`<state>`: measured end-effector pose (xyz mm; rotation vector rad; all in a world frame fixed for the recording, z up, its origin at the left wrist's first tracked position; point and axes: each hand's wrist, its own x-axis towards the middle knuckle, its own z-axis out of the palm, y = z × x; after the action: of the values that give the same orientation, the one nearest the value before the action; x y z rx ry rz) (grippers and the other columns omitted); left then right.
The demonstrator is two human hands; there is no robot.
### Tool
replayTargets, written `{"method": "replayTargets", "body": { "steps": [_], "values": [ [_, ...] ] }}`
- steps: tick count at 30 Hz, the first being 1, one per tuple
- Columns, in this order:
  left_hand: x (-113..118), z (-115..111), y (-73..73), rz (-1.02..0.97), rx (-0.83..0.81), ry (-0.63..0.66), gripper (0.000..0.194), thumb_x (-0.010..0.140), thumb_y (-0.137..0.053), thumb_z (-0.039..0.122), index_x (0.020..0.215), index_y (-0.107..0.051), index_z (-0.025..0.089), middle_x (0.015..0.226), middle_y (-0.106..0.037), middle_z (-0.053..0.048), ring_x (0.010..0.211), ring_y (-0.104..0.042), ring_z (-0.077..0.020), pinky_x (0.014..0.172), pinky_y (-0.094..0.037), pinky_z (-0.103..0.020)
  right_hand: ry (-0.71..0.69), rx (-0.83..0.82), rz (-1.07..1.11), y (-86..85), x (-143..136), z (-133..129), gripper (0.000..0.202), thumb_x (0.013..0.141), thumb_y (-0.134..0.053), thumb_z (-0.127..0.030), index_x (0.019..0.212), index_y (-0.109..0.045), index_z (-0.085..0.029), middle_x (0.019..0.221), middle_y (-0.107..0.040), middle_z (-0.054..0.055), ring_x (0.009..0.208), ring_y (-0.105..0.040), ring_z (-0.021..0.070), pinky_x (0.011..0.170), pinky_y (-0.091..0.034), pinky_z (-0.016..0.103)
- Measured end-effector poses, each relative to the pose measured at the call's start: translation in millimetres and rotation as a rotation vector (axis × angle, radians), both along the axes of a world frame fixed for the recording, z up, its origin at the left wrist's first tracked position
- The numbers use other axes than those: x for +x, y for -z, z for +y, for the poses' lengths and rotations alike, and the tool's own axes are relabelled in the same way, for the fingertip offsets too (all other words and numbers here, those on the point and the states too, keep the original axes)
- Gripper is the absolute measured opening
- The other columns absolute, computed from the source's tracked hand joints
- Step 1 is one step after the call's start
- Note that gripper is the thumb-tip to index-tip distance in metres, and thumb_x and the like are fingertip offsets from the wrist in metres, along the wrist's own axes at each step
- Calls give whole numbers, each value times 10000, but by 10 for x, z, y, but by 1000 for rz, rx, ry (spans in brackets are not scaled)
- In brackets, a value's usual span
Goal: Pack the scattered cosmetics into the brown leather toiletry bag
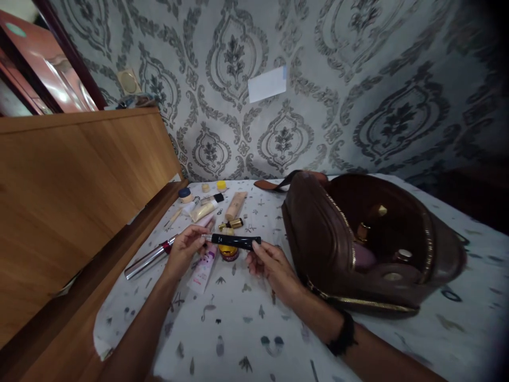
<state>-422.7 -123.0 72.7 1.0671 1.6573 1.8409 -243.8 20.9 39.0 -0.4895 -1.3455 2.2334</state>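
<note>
A slim, glossy black cosmetic tube is held level between my two hands. My left hand pinches its pale, clear-looking left end. The fingertips of my right hand close on its right end. Behind and below it is a round jar with a gold band, partly covered by the tube. A white and pink squeeze tube lies just under my left hand. Beside that hand is a long silver tube with a red band, its far end hidden by my fingers.
A brown handbag lies unzipped on the right, with several small items inside. Toward the wall are a gold and black lipstick, a beige tube, a cream tube and a dark-lidded jar. A wooden cabinet borders the left.
</note>
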Motion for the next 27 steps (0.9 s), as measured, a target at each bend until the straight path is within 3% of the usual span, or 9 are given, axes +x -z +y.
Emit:
{"method": "replayTargets", "body": {
  "steps": [6,11,17,22,27],
  "values": [
    [-2,26,41,-27,-38,1,358,739,-781,443,903,-636,160,687,-697,-18,565,-625,-128,540,-502,-228,18,22,8,17,-22,4,518,632,-792,-661,711,-609,-183,625,-637,-4,473,-511,102,454,-304,247],
    [-24,-17,4,79,-123,-5,358,770,-739,493,850,-633,160,627,-661,-1,536,-589,-115,508,-449,-209,50,16,18,11,-20,-14,537,614,-807,-657,777,-603,-188,664,-649,-2,492,-531,109,452,-321,240],
    [-81,-91,-49,120,-242,85,431,799,-663,597,792,-585,173,611,-613,24,485,-520,-82,473,-371,-192,105,-21,39,64,-31,6,532,617,-805,-639,862,-598,-216,758,-658,9,607,-594,149,461,-342,234],
    [-61,-101,-38,132,-378,228,506,764,-664,656,740,-585,157,581,-597,10,447,-470,-82,432,-315,-198,184,242,-31,66,10,19,522,733,-670,-703,822,-669,-188,744,-637,36,686,-574,175,532,-407,258],
    [-59,-77,27,185,-427,247,502,821,-604,644,886,-624,146,591,-553,34,462,-444,-90,441,-306,-203,-19,741,-67,-19,99,-101,335,889,-572,-507,857,-651,-184,750,-629,18,706,-585,169,647,-467,274]
  ]
}}
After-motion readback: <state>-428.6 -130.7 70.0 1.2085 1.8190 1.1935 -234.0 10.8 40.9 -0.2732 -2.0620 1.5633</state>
